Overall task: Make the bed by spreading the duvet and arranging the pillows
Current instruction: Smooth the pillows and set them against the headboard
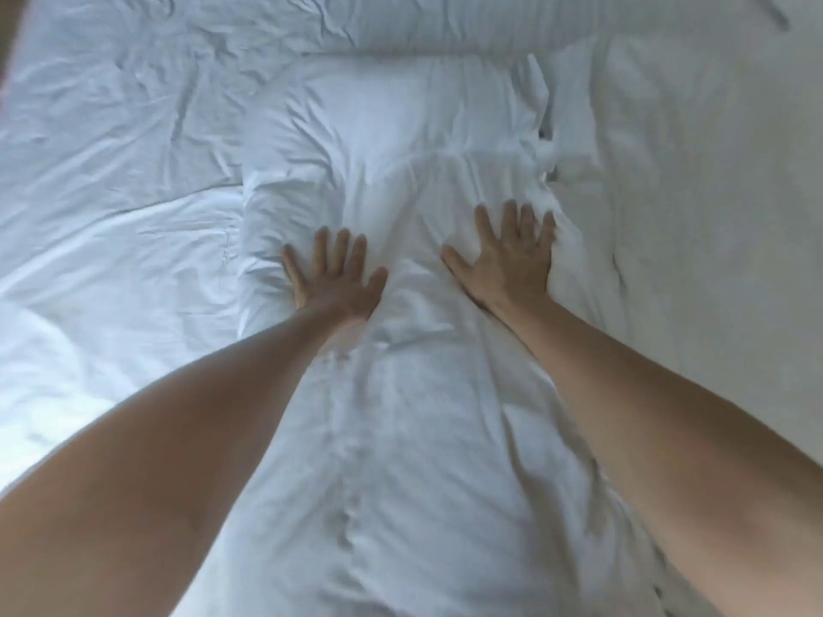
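A white pillow point(392, 140) lies in the middle of the bed, creased and dented along its near half. My left hand point(334, 273) presses flat on its near left part, fingers straight and spread. My right hand point(512, 256) presses flat on its near right part, fingers also spread, close to the pillowcase's ruffled open end. A second white pillow point(445, 24) lies behind it at the far edge. The white duvet point(111, 278) is spread over the bed on the left, wrinkled.
The white sheet point(712, 193) covers the right side of the bed, smoother than the left. A dark strip of something beyond the bed shows at the top left corner point(9, 33). My bare forearms fill the lower view.
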### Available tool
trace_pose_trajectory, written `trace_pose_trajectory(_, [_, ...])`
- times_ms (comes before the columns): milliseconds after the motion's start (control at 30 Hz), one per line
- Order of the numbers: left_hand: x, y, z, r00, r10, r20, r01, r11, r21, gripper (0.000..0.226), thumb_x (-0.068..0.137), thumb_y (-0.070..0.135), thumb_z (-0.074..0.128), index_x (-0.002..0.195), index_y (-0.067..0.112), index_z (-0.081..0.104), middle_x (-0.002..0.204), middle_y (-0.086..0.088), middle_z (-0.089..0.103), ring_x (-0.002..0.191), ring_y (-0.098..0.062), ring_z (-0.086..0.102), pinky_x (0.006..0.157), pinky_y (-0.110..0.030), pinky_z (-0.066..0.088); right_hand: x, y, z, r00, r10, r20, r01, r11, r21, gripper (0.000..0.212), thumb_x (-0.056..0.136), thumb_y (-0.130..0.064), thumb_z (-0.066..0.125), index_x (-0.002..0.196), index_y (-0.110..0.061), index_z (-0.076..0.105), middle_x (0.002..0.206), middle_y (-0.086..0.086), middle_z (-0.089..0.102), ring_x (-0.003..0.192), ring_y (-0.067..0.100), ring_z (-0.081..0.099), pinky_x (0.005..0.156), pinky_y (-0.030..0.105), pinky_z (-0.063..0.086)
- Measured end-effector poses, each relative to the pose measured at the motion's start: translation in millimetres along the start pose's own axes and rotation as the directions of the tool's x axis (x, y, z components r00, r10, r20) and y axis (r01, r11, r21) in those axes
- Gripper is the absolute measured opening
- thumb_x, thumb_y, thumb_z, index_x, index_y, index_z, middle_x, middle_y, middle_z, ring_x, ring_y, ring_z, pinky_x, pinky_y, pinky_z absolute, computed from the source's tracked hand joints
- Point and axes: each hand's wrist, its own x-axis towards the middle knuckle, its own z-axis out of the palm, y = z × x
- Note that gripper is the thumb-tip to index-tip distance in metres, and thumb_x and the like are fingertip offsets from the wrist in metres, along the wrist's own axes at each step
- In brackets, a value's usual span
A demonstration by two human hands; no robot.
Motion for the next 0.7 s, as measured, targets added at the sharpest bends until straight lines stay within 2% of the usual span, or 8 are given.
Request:
trace_pose_trajectory(100, [-43, -2, 18, 1.000, 0.001, -0.020, -0.001, 1.000, -0.013, 0.074, 0.091, 0.068, 0.000, 0.155, 0.033, -0.012, 0.161, 0.012, -0.023, 0.147, -0.020, -0.028, 0.107, -0.069, -0.020, -45, 11, 12, 0.993, 0.113, -0.032, -0.107, 0.984, 0.143, 0.089, 0.082, -0.082, 0.024, 0.156, -0.033, 0.015, 0.161, 0.025, 0.008, 0.149, 0.039, 0.009, 0.119, 0.056, 0.007])
trace_pose_trajectory(200, [-85, -3, 34, 1.000, 0.004, -0.030, -0.005, 1.000, -0.017, 0.079, 0.088, 0.071, -0.003, 0.155, 0.030, -0.014, 0.160, 0.013, -0.025, 0.146, -0.021, -0.030, 0.108, -0.070, -0.016, -84, 13, 17, 0.976, 0.174, 0.130, -0.202, 0.948, 0.245, 0.097, 0.075, -0.090, 0.021, 0.154, -0.040, -0.005, 0.161, 0.025, -0.004, 0.149, 0.041, 0.004, 0.119, 0.055, 0.008])
trace_pose_trajectory(300, [-123, -4, 58, 0.999, 0.016, -0.048, -0.016, 1.000, -0.009, 0.087, 0.083, 0.076, -0.008, 0.154, 0.025, -0.019, 0.159, 0.011, -0.029, 0.144, -0.023, -0.034, 0.107, -0.070, -0.014, -116, 23, 23, 0.953, 0.091, 0.288, -0.173, 0.947, 0.272, 0.102, 0.072, -0.094, 0.020, 0.151, -0.042, -0.019, 0.162, 0.019, -0.016, 0.150, 0.036, -0.004, 0.121, 0.050, 0.005])
trace_pose_trajectory(467, [-172, 0, 90, 0.999, -0.010, -0.053, 0.010, 1.000, -0.011, 0.096, 0.080, 0.081, -0.009, 0.153, 0.021, -0.021, 0.159, 0.007, -0.031, 0.142, -0.028, -0.037, 0.107, -0.072, -0.013, -153, 36, 28, 0.907, -0.011, 0.421, -0.109, 0.959, 0.260, 0.111, 0.068, -0.097, 0.023, 0.147, -0.040, -0.029, 0.159, 0.015, -0.029, 0.148, 0.034, -0.020, 0.121, 0.051, -0.005])
trace_pose_trajectory(700, [-224, 6, 112, 0.999, 0.004, 0.054, -0.004, 1.000, -0.011, 0.114, 0.066, 0.094, -0.008, 0.150, 0.019, -0.028, 0.153, 0.000, -0.043, 0.138, -0.032, -0.043, 0.104, -0.074, -0.014, -219, 42, 28, 0.908, -0.019, 0.418, -0.050, 0.987, 0.154, 0.122, 0.060, -0.102, 0.013, 0.151, -0.030, -0.027, 0.158, 0.017, -0.029, 0.146, 0.028, -0.029, 0.114, 0.050, -0.020])
